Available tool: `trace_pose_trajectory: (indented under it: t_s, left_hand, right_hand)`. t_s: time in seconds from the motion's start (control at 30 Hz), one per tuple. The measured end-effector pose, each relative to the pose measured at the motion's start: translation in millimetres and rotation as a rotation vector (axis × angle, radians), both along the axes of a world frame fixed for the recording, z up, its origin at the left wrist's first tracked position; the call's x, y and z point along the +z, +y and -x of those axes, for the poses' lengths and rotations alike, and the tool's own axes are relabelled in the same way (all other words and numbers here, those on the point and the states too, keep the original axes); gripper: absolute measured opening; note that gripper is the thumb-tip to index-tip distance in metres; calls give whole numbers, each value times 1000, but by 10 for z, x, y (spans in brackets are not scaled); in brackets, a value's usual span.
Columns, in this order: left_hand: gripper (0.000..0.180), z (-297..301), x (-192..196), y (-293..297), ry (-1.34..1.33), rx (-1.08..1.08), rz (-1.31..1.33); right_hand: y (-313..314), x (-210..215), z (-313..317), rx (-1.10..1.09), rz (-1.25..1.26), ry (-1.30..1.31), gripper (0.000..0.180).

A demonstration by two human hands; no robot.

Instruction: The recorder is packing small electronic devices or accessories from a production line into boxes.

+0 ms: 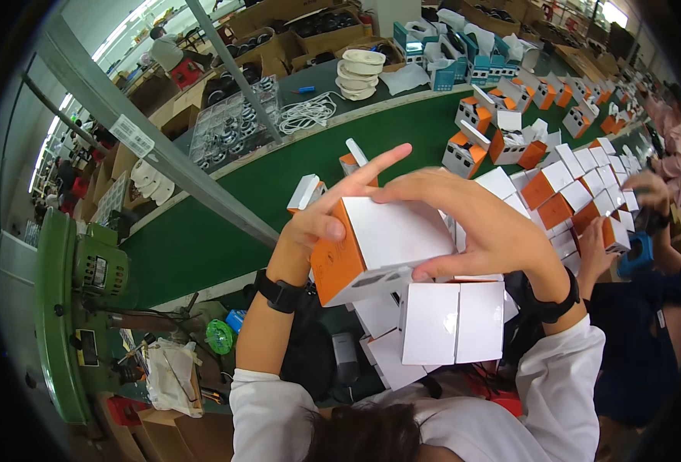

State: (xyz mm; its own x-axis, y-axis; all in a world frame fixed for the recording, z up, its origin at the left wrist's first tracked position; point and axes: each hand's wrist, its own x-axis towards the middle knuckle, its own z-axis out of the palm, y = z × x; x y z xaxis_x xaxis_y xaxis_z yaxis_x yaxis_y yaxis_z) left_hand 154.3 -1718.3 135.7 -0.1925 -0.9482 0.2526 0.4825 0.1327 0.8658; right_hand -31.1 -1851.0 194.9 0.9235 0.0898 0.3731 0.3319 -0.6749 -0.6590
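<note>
A closed white and orange cardboard box (402,231) is held up in front of me, tilted, between both hands. My left hand (321,215) grips its left end, the thumb against the orange side and the index finger stretched out past the far edge. My right hand (471,215) spans the right end, fingers at the far top edge and thumb at the near corner. Directly below stand two white boxes (452,323) side by side, close to my body. Beyond my left hand, a small open box (306,191) is partly hidden.
A large pile of white and orange boxes (571,192) lies to the right, where a co-worker's hand (596,246) touches one. Open boxes (467,154) line the green work surface (240,196). A green machine (63,308) and a slanted metal post (163,154) stand left.
</note>
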Motion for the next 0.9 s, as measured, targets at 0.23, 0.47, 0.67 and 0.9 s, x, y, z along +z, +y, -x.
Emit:
trace_pose_trajectory:
  t_s: [0.23, 0.47, 0.67, 0.9]
  left_hand:
    - [114, 180, 525, 349, -1241, 852, 419]
    - [105, 708, 304, 84, -1317, 1198, 127]
    - [87, 559, 319, 31, -1436, 1213, 374]
    - [85, 521, 358, 27, -1518, 1166, 413]
  right_hand:
    - [30, -140, 10, -261, -121, -234, 54]
    - [47, -72, 84, -471, -179, -118, 68]
    - [-13, -252, 43, -259, -157, -112, 69]
    - [-27, -425, -37, -204, -288, -169, 61]
